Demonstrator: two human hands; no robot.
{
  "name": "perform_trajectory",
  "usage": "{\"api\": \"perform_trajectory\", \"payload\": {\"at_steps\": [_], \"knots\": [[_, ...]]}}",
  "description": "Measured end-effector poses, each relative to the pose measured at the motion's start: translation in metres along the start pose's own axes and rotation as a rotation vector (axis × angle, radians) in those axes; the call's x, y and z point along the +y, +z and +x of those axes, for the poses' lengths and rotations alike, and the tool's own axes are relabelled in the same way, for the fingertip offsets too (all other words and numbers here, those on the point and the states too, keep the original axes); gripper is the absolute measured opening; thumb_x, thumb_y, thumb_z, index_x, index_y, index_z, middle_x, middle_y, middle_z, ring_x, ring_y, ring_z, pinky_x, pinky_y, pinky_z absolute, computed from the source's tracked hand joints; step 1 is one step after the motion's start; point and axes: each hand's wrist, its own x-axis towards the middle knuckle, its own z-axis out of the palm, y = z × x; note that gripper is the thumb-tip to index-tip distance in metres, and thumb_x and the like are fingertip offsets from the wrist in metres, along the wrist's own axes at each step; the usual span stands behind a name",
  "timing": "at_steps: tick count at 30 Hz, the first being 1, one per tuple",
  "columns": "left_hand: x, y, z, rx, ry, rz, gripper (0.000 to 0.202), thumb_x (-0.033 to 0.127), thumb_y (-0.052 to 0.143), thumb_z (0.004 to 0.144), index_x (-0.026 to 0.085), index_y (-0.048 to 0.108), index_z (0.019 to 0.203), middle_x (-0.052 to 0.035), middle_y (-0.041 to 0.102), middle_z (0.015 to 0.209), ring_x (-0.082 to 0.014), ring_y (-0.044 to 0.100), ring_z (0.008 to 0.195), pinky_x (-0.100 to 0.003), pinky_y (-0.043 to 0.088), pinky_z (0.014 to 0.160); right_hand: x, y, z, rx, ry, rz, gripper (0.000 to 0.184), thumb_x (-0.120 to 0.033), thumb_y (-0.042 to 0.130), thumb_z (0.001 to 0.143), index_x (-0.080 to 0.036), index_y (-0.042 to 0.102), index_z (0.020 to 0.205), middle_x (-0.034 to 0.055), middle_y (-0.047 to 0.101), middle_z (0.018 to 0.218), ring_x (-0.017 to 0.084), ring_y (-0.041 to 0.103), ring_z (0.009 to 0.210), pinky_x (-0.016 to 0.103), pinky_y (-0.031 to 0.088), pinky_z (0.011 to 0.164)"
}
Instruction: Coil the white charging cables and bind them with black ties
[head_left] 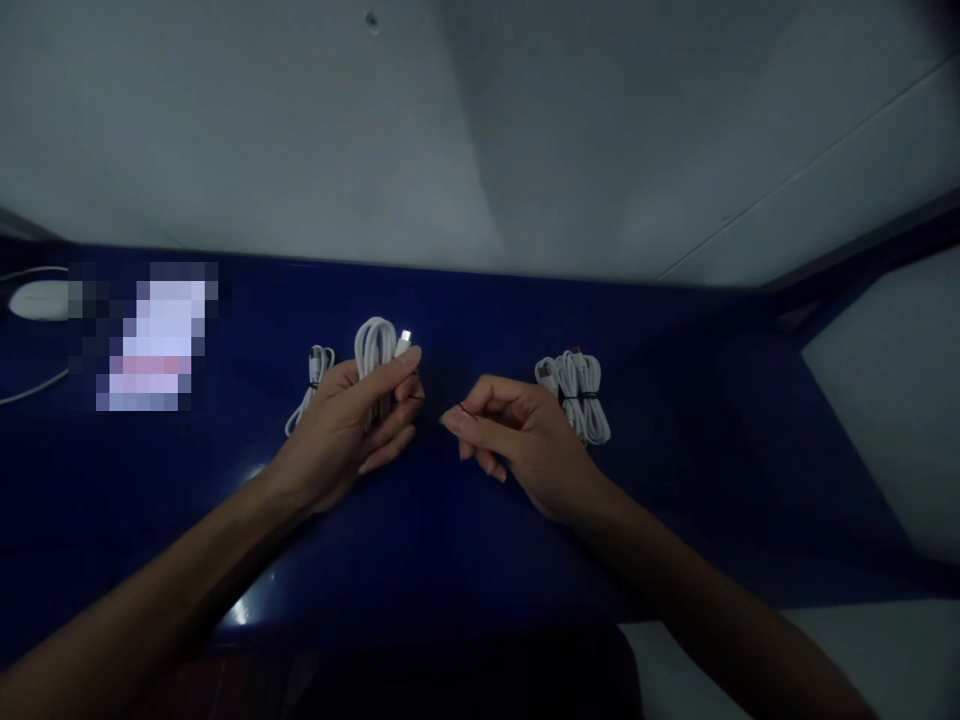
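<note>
A coiled white USB cable point(375, 345) is held upright in my left hand point(367, 410), its metal plug pointing up beside the thumb. Thumb and fingers close around the loops and the plug's base. To the right and a little apart, my right hand point(517, 430) pinches a thin dark tie point(469, 411) between thumb and forefinger; little of it shows. Behind my left hand lies a bundled white cable point(319, 365) with a black tie around it. Several more tied white cable bundles point(581, 385) lie side by side just beyond my right hand, which partly covers them.
The blue tabletop point(450, 540) runs back to a pale wall point(300, 150). At the far left are a white rounded device point(41, 300) with a cord and a blurred-out bright rectangle point(161, 340). A pale panel point(892, 400) stands at the right edge.
</note>
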Motion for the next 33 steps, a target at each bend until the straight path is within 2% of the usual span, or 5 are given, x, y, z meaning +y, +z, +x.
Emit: {"api": "perform_trajectory", "payload": {"at_steps": [8, 17, 21, 28, 33], "knots": [[-0.0047, -0.0016, -0.0010, 0.084, 0.110, 0.162, 0.052, 0.033, 0.072, 0.107, 0.020, 0.050, 0.062, 0.0087, 0.032, 0.051, -0.0047, 0.026, 0.037, -0.017, 0.029, 0.034, 0.0047, 0.0018, 0.0016, -0.005, 0.034, 0.027, 0.017, -0.022, 0.081, 0.097, -0.020, 0.073, 0.082, -0.0028, 0.072, 0.066, 0.007, 0.053, 0.048, 0.020, 0.040, 0.045], [-0.0041, 0.0007, -0.0009, 0.181, 0.124, 0.180, 0.045, 0.028, 0.077, 0.101, 0.020, 0.054, 0.064, 0.0089, 0.033, 0.049, -0.0055, 0.027, 0.038, -0.018, 0.026, 0.035, 0.0071, 0.0037, 0.0009, 0.009, 0.053, 0.091, 0.026, -0.026, 0.083, 0.098, -0.020, 0.069, 0.076, -0.0043, 0.069, 0.063, 0.006, 0.052, 0.045, 0.019, 0.042, 0.044], [-0.0041, -0.0010, 0.0007, 0.188, 0.128, 0.170, 0.046, 0.030, 0.075, 0.103, 0.020, 0.052, 0.065, 0.0091, 0.033, 0.051, -0.0052, 0.025, 0.038, -0.018, 0.026, 0.034, 0.0066, 0.0056, 0.0009, 0.015, -0.027, -0.020, 0.026, -0.035, 0.085, 0.098, -0.019, 0.072, 0.083, -0.0019, 0.072, 0.066, 0.008, 0.057, 0.046, 0.019, 0.045, 0.042], [-0.0047, 0.0021, 0.0011, 0.225, 0.171, 0.195, 0.046, 0.030, 0.075, 0.102, 0.020, 0.053, 0.063, 0.0075, 0.039, 0.051, -0.0056, 0.032, 0.035, -0.019, 0.025, 0.032, -0.0015, 0.0041, -0.0027, 0.039, -0.048, -0.223, 0.021, -0.033, 0.092, 0.091, -0.020, 0.079, 0.100, 0.0001, 0.076, 0.080, 0.012, 0.068, 0.060, 0.019, 0.051, 0.043], [-0.0041, 0.0022, 0.0000, 0.220, 0.163, 0.230, 0.047, 0.031, 0.077, 0.101, 0.020, 0.054, 0.061, 0.0068, 0.041, 0.049, -0.0052, 0.034, 0.033, -0.019, 0.025, 0.031, -0.0020, 0.0047, -0.0043, 0.030, -0.085, -0.244, 0.027, -0.044, 0.076, 0.105, -0.019, 0.078, 0.094, 0.0010, 0.074, 0.078, 0.011, 0.065, 0.059, 0.020, 0.050, 0.045]]}}
